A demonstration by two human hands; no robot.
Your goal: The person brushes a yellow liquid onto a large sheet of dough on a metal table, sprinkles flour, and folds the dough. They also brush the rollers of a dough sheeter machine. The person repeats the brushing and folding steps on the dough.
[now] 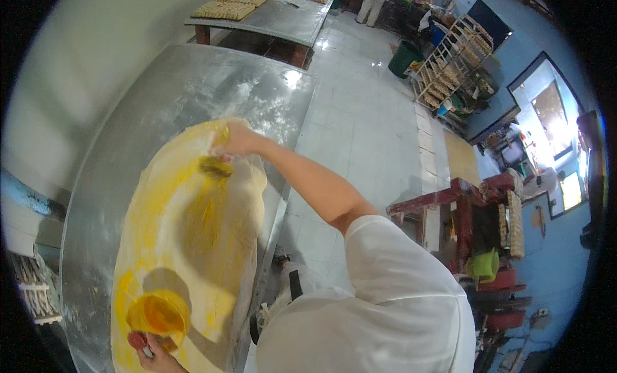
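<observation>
A long sheet of rolled dough (166, 218) lies on a metal-topped table (144, 103), streaked with a yellow spread. Near the dough's far end, my right hand (236, 140) grips a brush (215, 166) whose bristles touch the surface; it is slightly blurred. At the near end, my left hand (156, 357) is by a yellow container (183, 310) with orange-yellow contents. That hand holds a small item with a round red end (137, 340) against the container's near side; what the item is, I cannot tell.
Beyond stands a second metal-topped table (270, 23) with rows of shaped dough pieces (224, 10). A wall runs along the left. On the right are tiled floor (356, 112), a green bin (406, 59), a loaded rack (450, 59) and a red frame (462, 218). A person (371, 7) stands far back.
</observation>
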